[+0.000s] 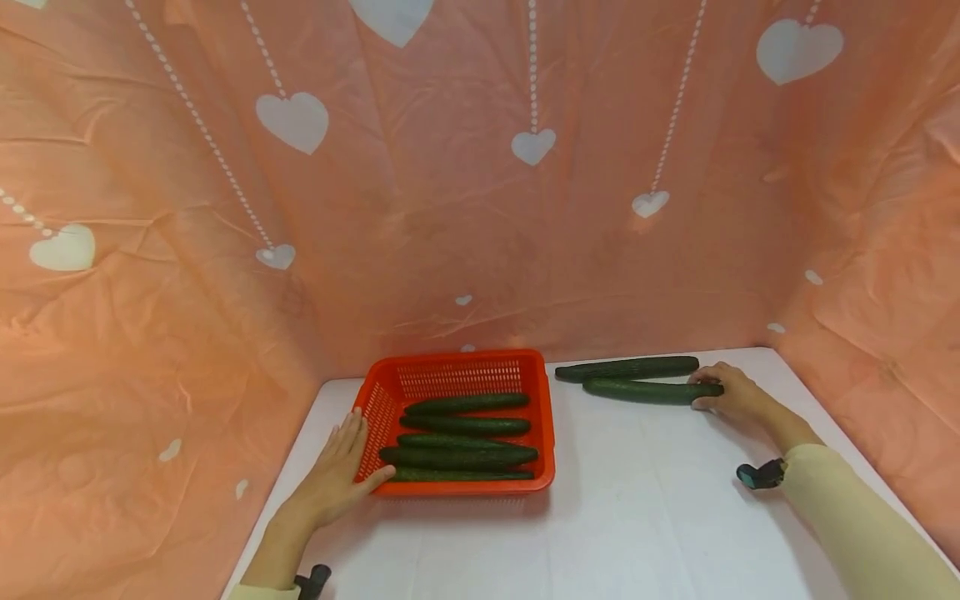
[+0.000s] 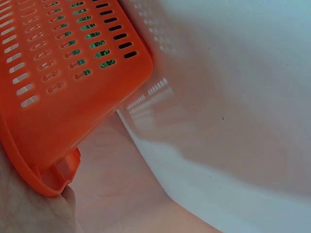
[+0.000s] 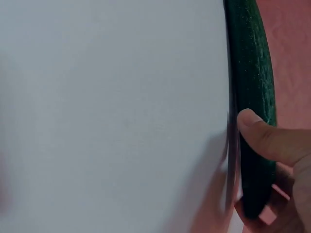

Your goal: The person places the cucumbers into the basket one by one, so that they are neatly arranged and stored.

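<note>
A red plastic basket with slotted walls holds several dark green cucumbers, lying side by side. My left hand rests at its left rim, fingers extended along the side and thumb over the front corner; in the left wrist view only part of that hand shows beside the basket wall. To the right of the basket, my right hand grips one cucumber by its right end. The right wrist view shows the thumb across this cucumber. Another cucumber lies just behind it.
A white tabletop lies under everything. Orange-pink cloth with white hearts hangs behind and at both sides, close to the table's edges. Small black devices are worn at both wrists.
</note>
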`<state>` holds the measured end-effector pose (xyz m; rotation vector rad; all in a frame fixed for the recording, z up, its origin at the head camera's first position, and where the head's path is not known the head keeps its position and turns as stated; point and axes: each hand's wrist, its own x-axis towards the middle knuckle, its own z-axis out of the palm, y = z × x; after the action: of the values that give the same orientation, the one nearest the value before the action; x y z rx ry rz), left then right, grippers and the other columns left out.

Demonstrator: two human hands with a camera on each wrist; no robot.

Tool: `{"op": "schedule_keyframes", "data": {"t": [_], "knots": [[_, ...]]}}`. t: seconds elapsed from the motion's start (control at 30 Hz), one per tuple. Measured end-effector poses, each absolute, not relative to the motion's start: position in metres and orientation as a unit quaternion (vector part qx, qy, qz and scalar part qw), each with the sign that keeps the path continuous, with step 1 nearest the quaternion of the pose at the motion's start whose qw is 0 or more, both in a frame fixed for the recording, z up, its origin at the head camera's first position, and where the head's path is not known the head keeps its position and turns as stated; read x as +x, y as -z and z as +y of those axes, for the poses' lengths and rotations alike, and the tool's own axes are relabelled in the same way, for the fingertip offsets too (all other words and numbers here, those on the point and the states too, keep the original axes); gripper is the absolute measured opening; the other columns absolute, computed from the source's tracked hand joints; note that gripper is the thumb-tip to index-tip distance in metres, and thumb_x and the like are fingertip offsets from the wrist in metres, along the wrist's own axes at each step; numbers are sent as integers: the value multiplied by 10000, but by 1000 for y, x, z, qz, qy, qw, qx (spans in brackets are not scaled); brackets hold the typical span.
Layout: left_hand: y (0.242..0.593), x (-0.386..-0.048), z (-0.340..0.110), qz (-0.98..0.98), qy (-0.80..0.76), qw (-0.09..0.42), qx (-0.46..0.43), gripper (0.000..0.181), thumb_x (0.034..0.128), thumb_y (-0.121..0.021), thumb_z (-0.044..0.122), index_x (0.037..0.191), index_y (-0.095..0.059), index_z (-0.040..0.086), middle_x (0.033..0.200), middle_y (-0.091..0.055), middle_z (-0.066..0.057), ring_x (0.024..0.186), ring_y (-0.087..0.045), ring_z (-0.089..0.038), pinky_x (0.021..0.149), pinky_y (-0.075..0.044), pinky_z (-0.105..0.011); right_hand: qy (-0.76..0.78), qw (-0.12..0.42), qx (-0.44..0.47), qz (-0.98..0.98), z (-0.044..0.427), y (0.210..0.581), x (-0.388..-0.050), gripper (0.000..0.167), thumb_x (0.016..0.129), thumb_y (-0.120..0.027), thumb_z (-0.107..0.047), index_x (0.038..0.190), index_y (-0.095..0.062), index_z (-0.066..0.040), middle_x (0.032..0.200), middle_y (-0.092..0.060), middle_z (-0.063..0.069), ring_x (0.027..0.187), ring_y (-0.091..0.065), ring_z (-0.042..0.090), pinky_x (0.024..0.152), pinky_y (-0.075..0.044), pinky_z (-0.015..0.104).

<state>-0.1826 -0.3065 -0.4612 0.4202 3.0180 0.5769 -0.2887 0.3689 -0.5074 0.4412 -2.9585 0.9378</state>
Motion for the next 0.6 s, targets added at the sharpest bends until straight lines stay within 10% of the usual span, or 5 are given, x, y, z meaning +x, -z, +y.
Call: {"op": "schedule_keyframes", "data": {"t": [0.6], "knots": [[459,-183,-305,975,-172,15,136,1059,1023,-628,608,1650,-183,-121,1770,-44,-278,1634,-40,-485,1308,-91,-656,-332,69,179,-924,357,493,-276,314,950,-824,-119,1198,-653,-33,1232,-665,246,1158,-591,422,956,-467,471]]}}
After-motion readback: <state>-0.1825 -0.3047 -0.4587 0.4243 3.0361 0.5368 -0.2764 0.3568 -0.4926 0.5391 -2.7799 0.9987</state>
